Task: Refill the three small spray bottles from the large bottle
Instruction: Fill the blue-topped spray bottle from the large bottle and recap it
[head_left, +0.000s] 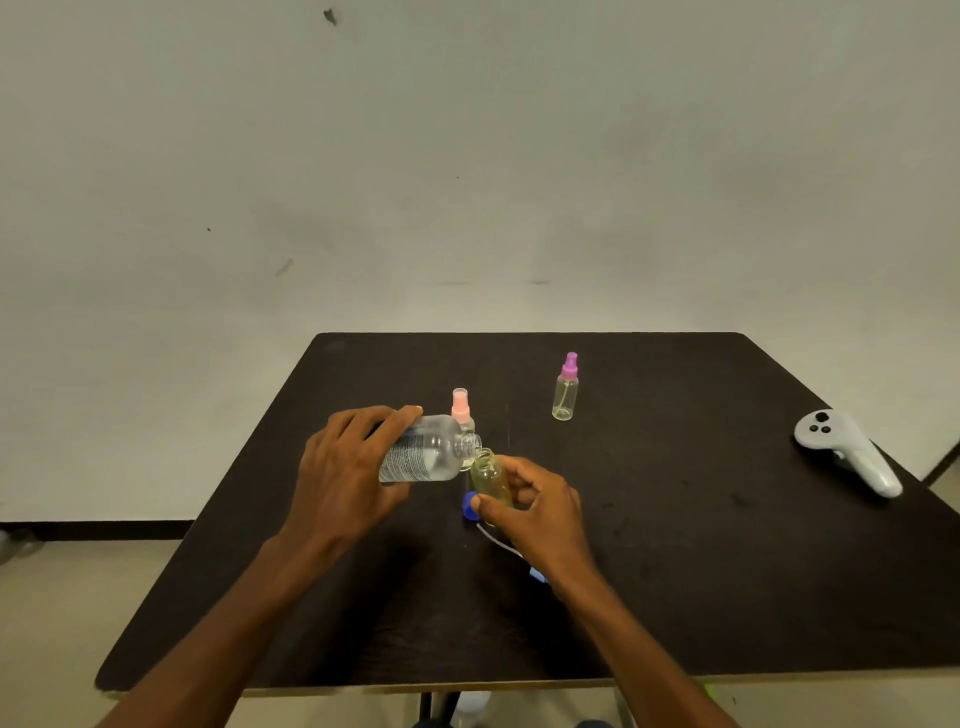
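My left hand (343, 473) holds the large clear bottle (431, 453) tipped on its side, its open neck just above the mouth of a small yellowish bottle (491, 477). My right hand (540, 512) grips that small open bottle, tilted slightly left. A blue cap (470, 506) lies on the table by my right thumb. A spray head with a white tube (498, 541) and blue top lies under my right wrist, partly hidden. A pink-capped spray bottle (461, 410) stands just behind the large bottle. A purple-capped spray bottle (566, 387) stands farther back right.
The dark table (675, 571) has its front edge near me and a rounded front-left corner. A white handheld controller (847, 449) lies near the right edge. A pale wall rises behind the table.
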